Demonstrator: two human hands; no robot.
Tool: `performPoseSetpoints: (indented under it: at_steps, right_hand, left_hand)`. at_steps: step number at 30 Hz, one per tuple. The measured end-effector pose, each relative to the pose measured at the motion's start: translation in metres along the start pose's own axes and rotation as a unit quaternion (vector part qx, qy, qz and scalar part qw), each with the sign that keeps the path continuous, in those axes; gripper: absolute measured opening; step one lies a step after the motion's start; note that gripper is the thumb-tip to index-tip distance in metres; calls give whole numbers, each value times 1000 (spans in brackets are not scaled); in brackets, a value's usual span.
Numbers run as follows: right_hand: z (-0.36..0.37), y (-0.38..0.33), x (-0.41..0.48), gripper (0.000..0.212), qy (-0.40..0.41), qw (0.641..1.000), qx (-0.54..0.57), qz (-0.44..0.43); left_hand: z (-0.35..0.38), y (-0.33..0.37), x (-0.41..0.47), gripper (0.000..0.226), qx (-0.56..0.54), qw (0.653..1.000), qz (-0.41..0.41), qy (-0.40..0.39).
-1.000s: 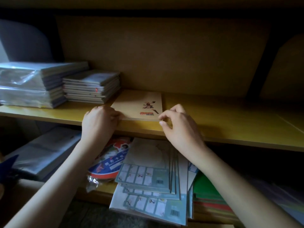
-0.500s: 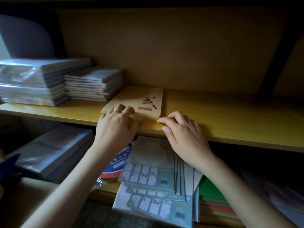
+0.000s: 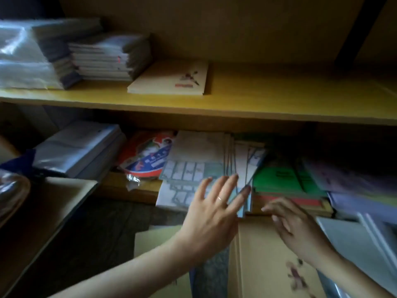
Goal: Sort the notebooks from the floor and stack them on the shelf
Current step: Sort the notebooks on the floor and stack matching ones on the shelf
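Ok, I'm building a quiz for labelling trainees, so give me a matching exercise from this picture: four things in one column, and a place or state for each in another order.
1 single tan notebook
2 green notebooks
3 left hand
4 plastic-wrapped pack

A lower shelf, right part
B upper shelf, far left
C open, fingers spread, holding nothing
D upper shelf, middle, lying flat

Pairs: 1-D, 2-A, 3-C, 4-B
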State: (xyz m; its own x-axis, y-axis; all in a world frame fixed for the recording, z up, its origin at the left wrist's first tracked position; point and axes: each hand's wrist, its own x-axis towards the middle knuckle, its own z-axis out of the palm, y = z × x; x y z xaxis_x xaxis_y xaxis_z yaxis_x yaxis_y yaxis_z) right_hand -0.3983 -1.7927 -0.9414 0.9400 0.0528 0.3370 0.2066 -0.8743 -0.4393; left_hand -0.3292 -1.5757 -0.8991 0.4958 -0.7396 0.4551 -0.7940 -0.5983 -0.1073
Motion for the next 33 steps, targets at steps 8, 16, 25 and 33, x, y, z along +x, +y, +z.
performPoseSetpoints:
  at_steps: [8,16,25,33]
  right_hand:
    - [30,25,-124,41,-38,922,17,385]
    - [37,20,-133,67,-72,884,-32,461]
    - [37,30,-125,58,-67,857,42,509]
    - [38,26,-125,58,-71,851,68,517]
  left_hand:
    - [74,58,-76,79,-219,895,-120,-370]
    - [92,80,-94,66,-563,636,-310,-427]
    - [98,81,-104,68,-677,470,-417,-383]
    - [94,85,-78,32,-707,394,-473,-348]
